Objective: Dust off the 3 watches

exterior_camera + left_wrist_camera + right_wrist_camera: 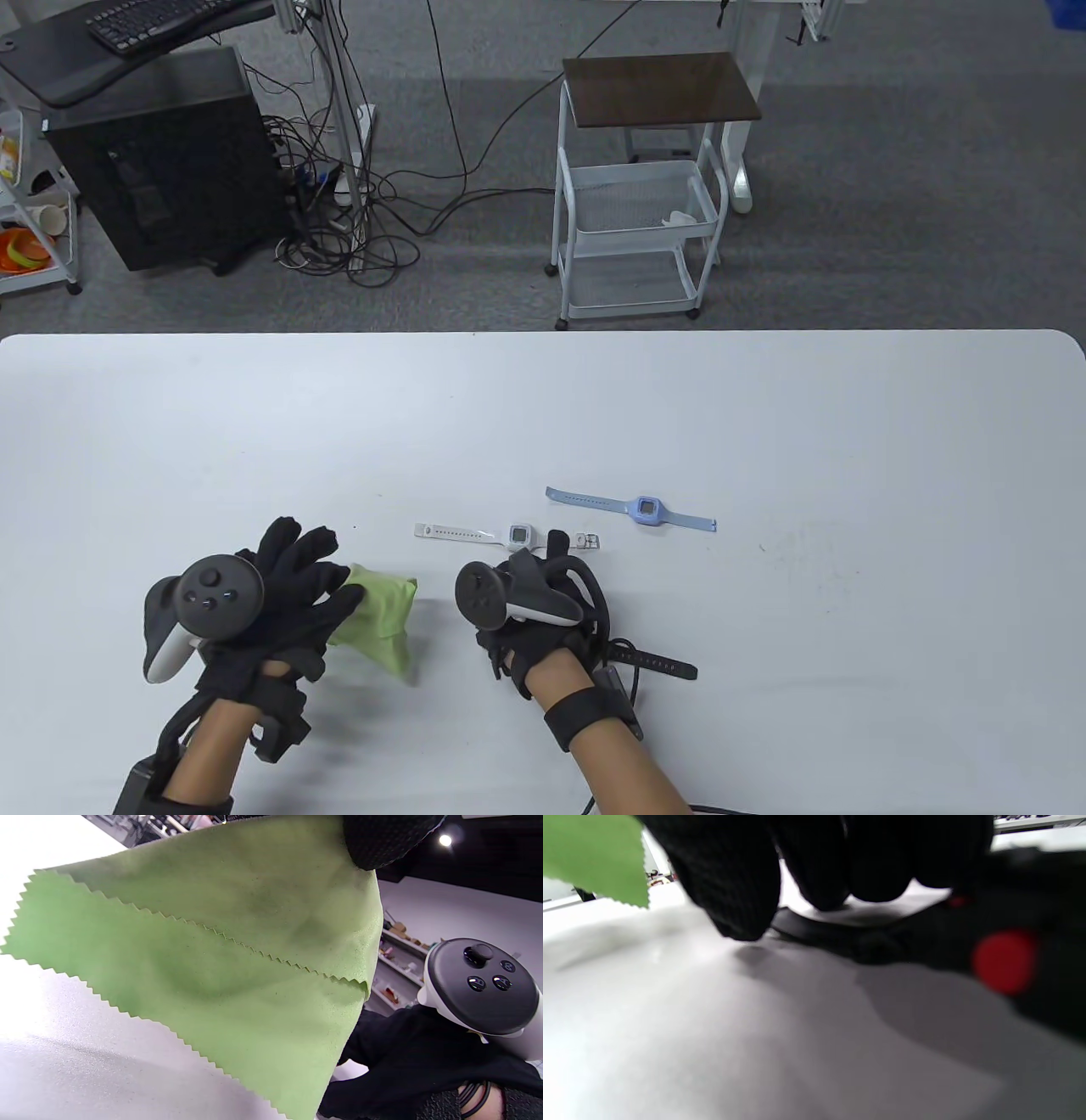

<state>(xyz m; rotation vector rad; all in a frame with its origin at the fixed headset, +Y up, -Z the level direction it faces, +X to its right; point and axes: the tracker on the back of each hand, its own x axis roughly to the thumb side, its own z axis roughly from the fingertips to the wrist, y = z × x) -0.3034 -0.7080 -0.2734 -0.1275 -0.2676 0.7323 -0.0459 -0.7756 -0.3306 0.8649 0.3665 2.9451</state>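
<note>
L hand has the green cloth, lifted just off the table, near-left of centre. Cloth hangs from under the fingers; wrist cam shows a gloved fingertip on its top edge, folded double, pinked edges. Looks pinched between thumb + fingers but the actual pinch pt is hidden, so can't confirm.

R hand is down on the black watch, near edge, just right of centre. Strap end sticks out to the right of the wrist. R wrist cam: fingers curled down over the black strap, tips at the table. Reads as gripping/pinning the watch; exact contact is blurred.

Other two: white watch lies flat just beyond the R hand, blue watch a bit further back + right. Both untouched, straps laid out.

Handling, my guess: watches light, straps floppy rubber/plastic, will slide on the smooth top if wiped unheld. Hold by the strap next to the case, leave the face clear for the cloth. Faces prob scratchable, so light pressure. Cloth is soft, limp, no grip issue, bunch it so it doesn't flap.
</note>
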